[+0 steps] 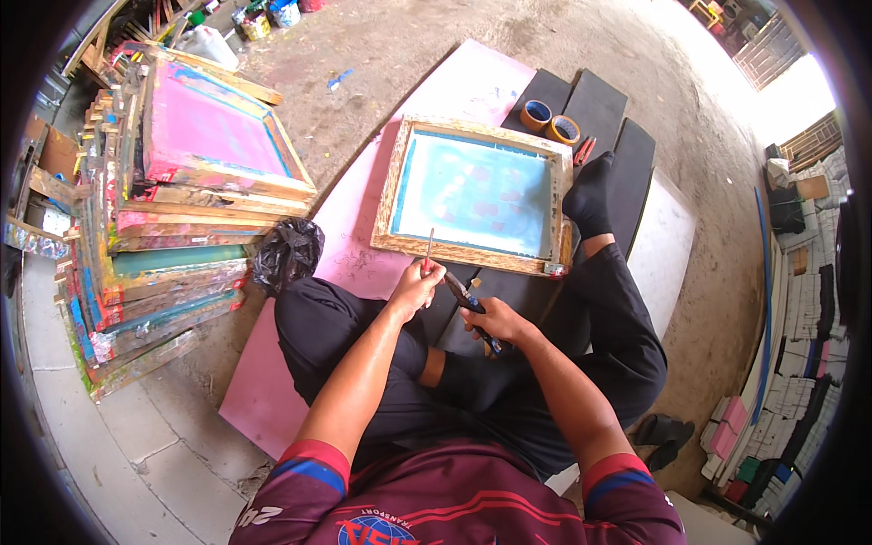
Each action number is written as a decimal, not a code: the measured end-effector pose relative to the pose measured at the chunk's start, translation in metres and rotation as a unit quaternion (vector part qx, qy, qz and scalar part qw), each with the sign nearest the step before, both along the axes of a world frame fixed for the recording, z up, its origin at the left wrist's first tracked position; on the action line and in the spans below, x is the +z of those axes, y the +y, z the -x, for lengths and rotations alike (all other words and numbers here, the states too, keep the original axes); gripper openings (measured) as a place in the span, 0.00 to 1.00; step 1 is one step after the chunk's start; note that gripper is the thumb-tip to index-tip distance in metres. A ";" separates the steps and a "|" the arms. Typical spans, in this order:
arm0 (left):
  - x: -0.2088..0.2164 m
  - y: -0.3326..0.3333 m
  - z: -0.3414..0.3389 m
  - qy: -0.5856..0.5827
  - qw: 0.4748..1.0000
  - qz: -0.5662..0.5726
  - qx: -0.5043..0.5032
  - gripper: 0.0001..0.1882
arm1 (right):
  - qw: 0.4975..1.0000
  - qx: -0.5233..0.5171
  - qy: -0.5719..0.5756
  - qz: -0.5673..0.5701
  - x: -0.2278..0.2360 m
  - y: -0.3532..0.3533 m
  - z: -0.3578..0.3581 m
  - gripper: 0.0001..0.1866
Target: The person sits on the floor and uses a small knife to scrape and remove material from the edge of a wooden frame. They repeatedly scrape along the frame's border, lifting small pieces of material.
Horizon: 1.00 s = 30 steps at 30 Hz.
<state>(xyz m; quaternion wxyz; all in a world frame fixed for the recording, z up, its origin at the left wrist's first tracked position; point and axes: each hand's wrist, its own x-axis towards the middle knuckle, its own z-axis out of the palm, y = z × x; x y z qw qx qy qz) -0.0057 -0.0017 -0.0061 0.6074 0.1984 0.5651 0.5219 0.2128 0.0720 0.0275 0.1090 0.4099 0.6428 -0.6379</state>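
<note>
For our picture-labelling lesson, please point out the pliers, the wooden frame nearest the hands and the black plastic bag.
Pliers point(462, 292): head view, metal front part.
Wooden frame point(395, 182): head view, left rail.
Black plastic bag point(289, 254): head view, crumpled middle.

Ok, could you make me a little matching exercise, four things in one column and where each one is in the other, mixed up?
Things:
1. thin rod
2. pliers-like tool
3. tape rolls
4. black plastic bag

Places:
a. beside the stack of frames
b. in the right hand
c. on the dark boards
d. in the left hand

Pairs: 1-d, 2-b, 3-c, 4-a
</note>
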 end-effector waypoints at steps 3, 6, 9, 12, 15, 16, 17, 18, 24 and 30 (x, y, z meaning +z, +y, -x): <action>-0.013 -0.001 0.001 0.016 1.000 0.002 0.020 0.11 | 0.999 -0.018 0.023 0.029 0.004 -0.001 0.000 0.27; -0.012 0.003 0.005 0.029 0.993 0.021 0.108 0.13 | 0.999 -0.027 0.008 0.020 0.003 0.009 -0.011 0.26; -0.035 0.000 0.031 -0.044 0.952 0.078 0.294 0.15 | 0.999 -0.006 -0.052 0.012 0.007 0.031 -0.022 0.25; -0.033 0.004 0.051 -0.105 0.882 0.176 0.424 0.20 | 0.996 -0.005 -0.093 0.012 0.004 0.053 -0.039 0.24; -0.045 -0.001 0.060 -0.121 0.860 0.176 0.463 0.20 | 0.991 0.006 -0.130 0.026 0.015 0.070 -0.035 0.24; -0.040 0.001 0.057 -0.123 0.861 0.178 0.459 0.19 | 0.991 0.007 -0.132 0.031 0.019 0.074 -0.035 0.24; -0.024 0.003 0.051 -0.125 0.866 0.184 0.447 0.18 | 0.990 0.008 -0.134 0.036 0.023 0.078 -0.035 0.25; -0.028 0.005 0.051 -0.122 0.867 0.180 0.448 0.18 | 0.990 0.009 -0.137 0.041 0.025 0.082 -0.035 0.25; -0.036 0.004 0.052 -0.104 0.867 0.166 0.459 0.17 | 0.978 0.079 -0.183 0.059 0.022 0.111 -0.030 0.26; -0.027 0.006 0.048 -0.094 0.874 0.164 0.448 0.16 | 0.958 0.135 -0.235 0.094 0.026 0.131 -0.020 0.25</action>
